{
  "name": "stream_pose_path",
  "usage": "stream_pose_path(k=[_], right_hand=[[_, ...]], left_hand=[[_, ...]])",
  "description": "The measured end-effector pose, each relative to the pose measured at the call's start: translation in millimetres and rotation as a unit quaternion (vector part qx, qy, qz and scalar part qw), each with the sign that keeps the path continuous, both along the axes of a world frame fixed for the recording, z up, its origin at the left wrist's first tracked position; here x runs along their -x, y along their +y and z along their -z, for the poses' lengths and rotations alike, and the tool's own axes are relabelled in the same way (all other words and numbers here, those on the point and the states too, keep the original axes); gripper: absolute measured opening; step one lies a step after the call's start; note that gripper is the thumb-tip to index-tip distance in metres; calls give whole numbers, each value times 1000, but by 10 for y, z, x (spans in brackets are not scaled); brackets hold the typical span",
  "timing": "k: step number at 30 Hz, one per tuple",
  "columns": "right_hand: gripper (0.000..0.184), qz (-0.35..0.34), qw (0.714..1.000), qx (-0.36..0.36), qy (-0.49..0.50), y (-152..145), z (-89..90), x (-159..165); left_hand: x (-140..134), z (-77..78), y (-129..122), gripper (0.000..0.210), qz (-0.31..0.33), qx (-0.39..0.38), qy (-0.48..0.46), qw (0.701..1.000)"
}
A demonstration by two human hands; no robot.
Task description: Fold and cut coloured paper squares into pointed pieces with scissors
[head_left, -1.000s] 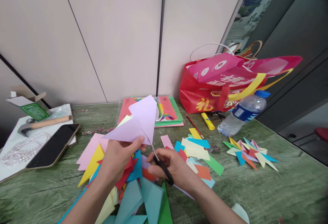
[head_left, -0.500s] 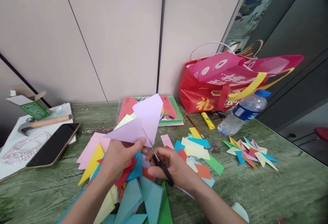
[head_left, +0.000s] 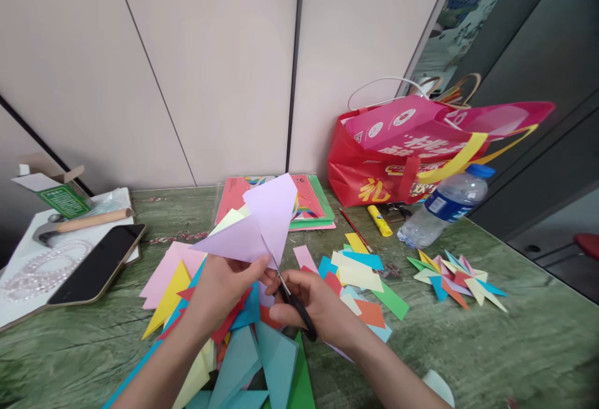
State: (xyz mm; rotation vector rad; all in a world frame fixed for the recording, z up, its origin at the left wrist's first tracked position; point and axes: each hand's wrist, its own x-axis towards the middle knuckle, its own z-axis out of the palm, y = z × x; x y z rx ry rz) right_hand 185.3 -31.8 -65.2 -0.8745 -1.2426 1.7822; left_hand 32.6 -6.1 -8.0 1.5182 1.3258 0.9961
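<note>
A sheet of lilac paper point(head_left: 276, 209) is pinched in my left hand point(head_left: 229, 287), thumb on top. In my right hand point(head_left: 309, 303) is a pair of scissors point(head_left: 299, 312) with black handles, my fingers wrapped round them. Their blades lie in a cut in the lilac paper, which spreads into two flaps. Beneath my hands lie folded teal paper pieces point(head_left: 276, 359), along with red, blue and green ones. A yellow paper triangle point(head_left: 171, 303) and pink sheets point(head_left: 163, 275) rest left of my left wrist.
Coloured paper strips point(head_left: 358, 271) lie right of my hands, near a folded paper star point(head_left: 456, 278). A glue stick point(head_left: 379, 220), water bottle point(head_left: 444, 206) and red bag point(head_left: 374, 172) stand behind. At left are a phone point(head_left: 98, 265), a hammer point(head_left: 84, 225) and a bead string point(head_left: 47, 268).
The lilac paper and my left hand have shifted very slightly. The scissors stay in the cut, and the surrounding things have not moved.
</note>
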Motion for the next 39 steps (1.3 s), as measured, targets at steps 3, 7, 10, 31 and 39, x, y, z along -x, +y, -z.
stream_pose_path(k=[3,7,10,31,39], right_hand=[[36,2,1000,-1,-2,7,9,-3],[37,1,1000,-5,-10,12,12,-6],[38,0,1000,-1,-12,10,2,-9],[33,3,999,-39,-27,-13,30,-20],[29,18,998,-47,-34,0,78,-9]], left_hand=[[1,3,-5,12,-10,2,0,1000],[-3,2,-4,15,-7,5,-2,1000],[-5,-7,0,14,-6,-1,-5,1000],[15,11,3,14,-1,-4,2,1000],[11,3,-3,13,-4,3,-16,1000]])
